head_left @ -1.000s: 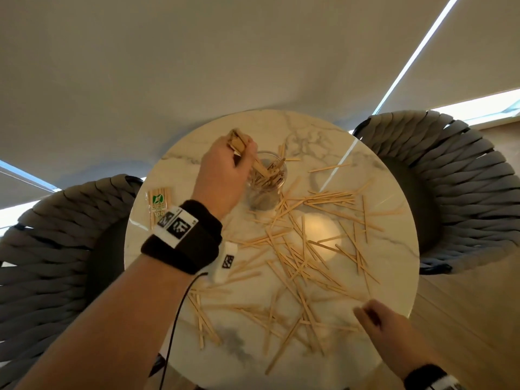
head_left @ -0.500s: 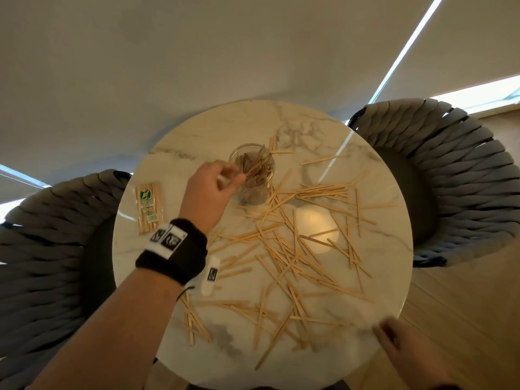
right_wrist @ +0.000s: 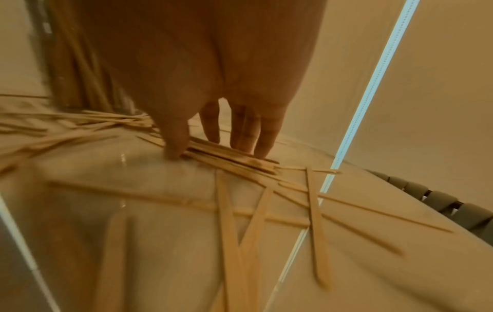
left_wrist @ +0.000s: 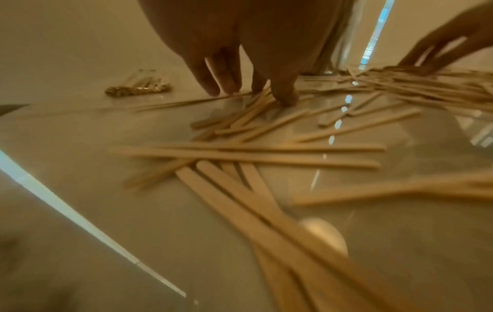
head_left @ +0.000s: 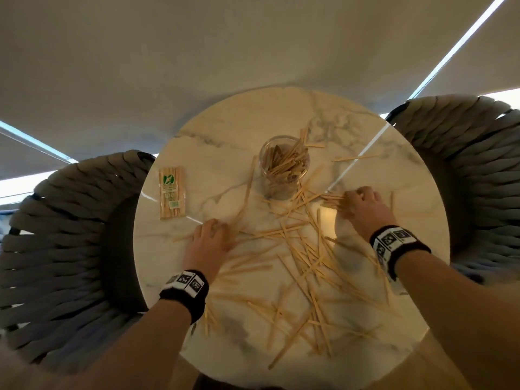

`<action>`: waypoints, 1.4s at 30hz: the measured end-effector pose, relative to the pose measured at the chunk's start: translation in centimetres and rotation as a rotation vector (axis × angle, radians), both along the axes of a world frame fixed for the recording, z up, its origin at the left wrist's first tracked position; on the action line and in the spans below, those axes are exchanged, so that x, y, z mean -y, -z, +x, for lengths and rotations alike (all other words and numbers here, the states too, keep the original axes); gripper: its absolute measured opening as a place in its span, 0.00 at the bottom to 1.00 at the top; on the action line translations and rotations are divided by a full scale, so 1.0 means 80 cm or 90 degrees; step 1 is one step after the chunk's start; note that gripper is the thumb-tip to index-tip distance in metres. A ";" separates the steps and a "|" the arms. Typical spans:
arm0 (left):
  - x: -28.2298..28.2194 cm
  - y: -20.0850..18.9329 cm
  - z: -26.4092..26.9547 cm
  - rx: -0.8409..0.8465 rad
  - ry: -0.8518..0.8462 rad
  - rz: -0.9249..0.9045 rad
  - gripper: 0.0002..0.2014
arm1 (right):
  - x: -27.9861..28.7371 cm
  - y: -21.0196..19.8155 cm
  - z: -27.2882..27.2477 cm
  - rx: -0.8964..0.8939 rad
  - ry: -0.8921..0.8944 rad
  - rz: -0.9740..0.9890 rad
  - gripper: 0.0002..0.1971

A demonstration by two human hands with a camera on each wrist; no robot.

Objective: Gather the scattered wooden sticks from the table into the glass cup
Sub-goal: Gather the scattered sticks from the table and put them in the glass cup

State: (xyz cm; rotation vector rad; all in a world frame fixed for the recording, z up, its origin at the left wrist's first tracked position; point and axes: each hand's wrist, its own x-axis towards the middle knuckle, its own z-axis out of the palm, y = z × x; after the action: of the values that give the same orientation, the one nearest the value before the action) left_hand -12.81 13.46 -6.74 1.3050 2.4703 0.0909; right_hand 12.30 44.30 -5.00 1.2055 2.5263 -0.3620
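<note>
From the head view we see the glass cup (head_left: 284,164) upright on the round worktop (head_left: 225,130), part-filled, with wooden sticks (head_left: 304,257) scattered on its near side. Only the wrist views show our fingertips. Left of the cup, the left hand (left_wrist: 240,63) reaches down, its grip pinching a few sticks. Right of the cup, the right hand (right_wrist: 213,95) pinches a small bundle.

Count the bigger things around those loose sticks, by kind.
Round white marble table: 1
Clear glass cup: 1
Sealed packet of wooden sticks: 1
Grey woven chairs: 2
Black wristbands: 2
Loose flat wooden sticks: too many to count
Total without loose sticks: 7
</note>
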 end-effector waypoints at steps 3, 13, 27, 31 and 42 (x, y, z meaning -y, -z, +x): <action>0.010 0.011 0.014 -0.088 0.084 0.071 0.09 | 0.026 0.010 0.013 0.001 -0.072 0.078 0.10; -0.017 -0.004 0.050 0.049 0.052 -0.008 0.14 | 0.091 -0.018 0.010 -0.001 -0.072 0.048 0.15; -0.106 -0.072 0.148 0.772 -0.426 0.200 0.27 | 0.190 -0.103 -0.020 -0.329 0.271 -0.351 0.05; -0.103 -0.063 0.156 0.596 -0.412 0.095 0.25 | 0.216 -0.100 -0.023 -0.316 0.254 -0.404 0.07; -0.034 -0.029 0.112 0.579 -0.426 0.134 0.15 | 0.205 -0.017 -0.014 -0.036 0.104 -0.083 0.24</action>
State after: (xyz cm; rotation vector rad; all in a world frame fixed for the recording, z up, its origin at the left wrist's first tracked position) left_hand -3.85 16.22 -4.45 0.2794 1.9640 0.8997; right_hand 11.16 27.92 -3.67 1.3707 2.4145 -0.5968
